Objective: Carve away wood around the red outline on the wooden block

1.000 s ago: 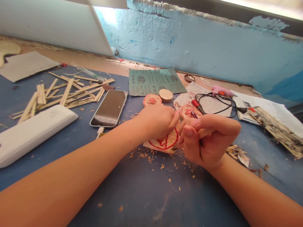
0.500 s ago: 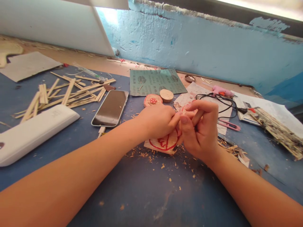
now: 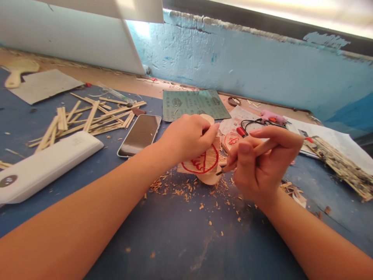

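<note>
Left hand (image 3: 188, 138) pinches a wooden slice (image 3: 204, 161) marked with a red circle, tilted up off the blue table (image 3: 186, 241). Right hand (image 3: 262, 163) is closed around a thin carving tool (image 3: 247, 155), long axis slanting down-left, tip touching the slice's right edge. Slice lies just left of the right grip. Shavings (image 3: 175, 188) lie scattered beneath.

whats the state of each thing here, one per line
left hand: gripping the wood piece
wood piece: lifted and tilted, red circle drawn on it
right hand: closed on the carving tool
carving tool: tip at the wood's edge
phone: screen dark, lying flat
</note>
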### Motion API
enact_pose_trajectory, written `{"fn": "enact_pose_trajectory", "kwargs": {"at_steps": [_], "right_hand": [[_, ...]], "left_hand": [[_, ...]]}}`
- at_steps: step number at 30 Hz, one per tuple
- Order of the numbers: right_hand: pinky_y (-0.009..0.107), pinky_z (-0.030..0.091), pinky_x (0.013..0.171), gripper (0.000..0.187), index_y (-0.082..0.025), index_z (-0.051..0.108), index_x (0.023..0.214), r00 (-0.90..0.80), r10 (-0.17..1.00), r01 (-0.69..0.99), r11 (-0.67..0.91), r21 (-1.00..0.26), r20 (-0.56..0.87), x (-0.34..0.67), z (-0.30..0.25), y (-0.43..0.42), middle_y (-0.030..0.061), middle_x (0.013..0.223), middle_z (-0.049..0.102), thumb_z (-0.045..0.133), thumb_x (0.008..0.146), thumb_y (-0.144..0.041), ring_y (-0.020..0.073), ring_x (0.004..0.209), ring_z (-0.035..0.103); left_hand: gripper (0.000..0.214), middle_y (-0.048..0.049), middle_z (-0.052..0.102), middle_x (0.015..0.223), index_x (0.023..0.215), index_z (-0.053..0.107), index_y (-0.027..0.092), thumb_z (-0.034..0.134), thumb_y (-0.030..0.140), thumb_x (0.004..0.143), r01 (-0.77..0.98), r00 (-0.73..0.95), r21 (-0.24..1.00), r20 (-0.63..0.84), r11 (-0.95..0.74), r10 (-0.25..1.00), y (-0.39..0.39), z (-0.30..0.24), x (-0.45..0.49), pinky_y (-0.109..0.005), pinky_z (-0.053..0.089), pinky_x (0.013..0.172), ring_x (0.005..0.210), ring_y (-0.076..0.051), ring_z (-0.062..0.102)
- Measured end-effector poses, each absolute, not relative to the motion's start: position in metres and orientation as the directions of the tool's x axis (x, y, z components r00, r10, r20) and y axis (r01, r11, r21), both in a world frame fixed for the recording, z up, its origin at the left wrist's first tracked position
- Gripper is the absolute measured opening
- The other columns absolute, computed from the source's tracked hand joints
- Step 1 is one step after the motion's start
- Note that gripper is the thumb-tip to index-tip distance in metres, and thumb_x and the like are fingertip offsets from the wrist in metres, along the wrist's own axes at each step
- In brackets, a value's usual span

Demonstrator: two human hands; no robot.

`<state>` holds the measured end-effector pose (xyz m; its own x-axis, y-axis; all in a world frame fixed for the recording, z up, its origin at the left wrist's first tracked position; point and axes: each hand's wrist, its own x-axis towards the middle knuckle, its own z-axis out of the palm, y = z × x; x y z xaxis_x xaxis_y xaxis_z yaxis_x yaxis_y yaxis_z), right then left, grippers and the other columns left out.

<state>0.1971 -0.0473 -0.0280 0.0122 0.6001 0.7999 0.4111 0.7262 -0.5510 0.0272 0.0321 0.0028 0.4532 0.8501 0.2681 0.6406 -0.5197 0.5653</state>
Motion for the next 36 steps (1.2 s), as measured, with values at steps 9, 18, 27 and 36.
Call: {"fn": "enact_pose_trajectory", "kwargs": {"at_steps": [9, 18, 27, 36], "right_hand": [[0.035, 0.051, 0.071, 0.026, -0.025, 0.056, 0.125, -0.368, 0.84, 0.745, 0.523, -0.414, 0.4, 0.235, -0.01, -0.033, 0.0031, 0.095, 0.073, 0.046, 0.105, -0.013, 0.0213, 0.081, 0.072], [0.033, 0.05, 0.072, 0.028, -0.019, 0.052, 0.136, -0.386, 0.851, 0.719, 0.519, -0.462, 0.356, 0.228, -0.012, -0.037, 0.0061, 0.096, 0.077, 0.048, 0.109, -0.025, 0.0213, 0.079, 0.071], [0.039, 0.054, 0.077, 0.048, -0.019, 0.042, 0.155, -0.411, 0.868, 0.707, 0.497, -0.502, 0.28, 0.231, -0.013, -0.038, 0.0104, 0.107, 0.077, 0.048, 0.107, -0.024, 0.0254, 0.088, 0.071], [0.036, 0.054, 0.073, 0.074, -0.024, 0.037, 0.16, -0.449, 0.889, 0.799, 0.443, -0.406, 0.086, 0.242, -0.009, -0.035, 0.0063, 0.109, 0.079, 0.07, 0.094, -0.018, 0.0247, 0.087, 0.074]], "left_hand": [[0.053, 0.003, 0.038, 0.049, 0.054, 0.045, 0.021, 0.048, 0.045, 0.101, 0.648, 0.332, 0.641, 0.247, -0.41, 0.91, 0.039, -0.006, 0.026, -0.033, 0.024, 0.052, 0.05, -0.013, 0.036], [0.05, 0.0008, 0.049, 0.05, 0.059, 0.059, 0.02, 0.045, 0.042, 0.102, 0.72, 0.359, 0.498, 0.328, -0.483, 0.874, 0.032, -0.009, 0.033, -0.034, 0.022, 0.055, 0.051, -0.014, 0.039], [0.04, 0.0039, 0.056, 0.055, 0.063, 0.064, 0.019, 0.059, 0.035, 0.1, 0.576, 0.327, 0.581, 0.482, -0.576, 0.813, 0.03, -0.007, 0.03, -0.03, 0.032, 0.057, 0.053, -0.011, 0.044], [0.035, -0.0004, 0.065, 0.059, 0.071, 0.075, 0.018, 0.06, 0.037, 0.097, 0.611, 0.361, 0.572, 0.413, -0.547, 0.836, 0.036, -0.014, 0.03, -0.032, 0.032, 0.057, 0.055, -0.014, 0.048]]}}
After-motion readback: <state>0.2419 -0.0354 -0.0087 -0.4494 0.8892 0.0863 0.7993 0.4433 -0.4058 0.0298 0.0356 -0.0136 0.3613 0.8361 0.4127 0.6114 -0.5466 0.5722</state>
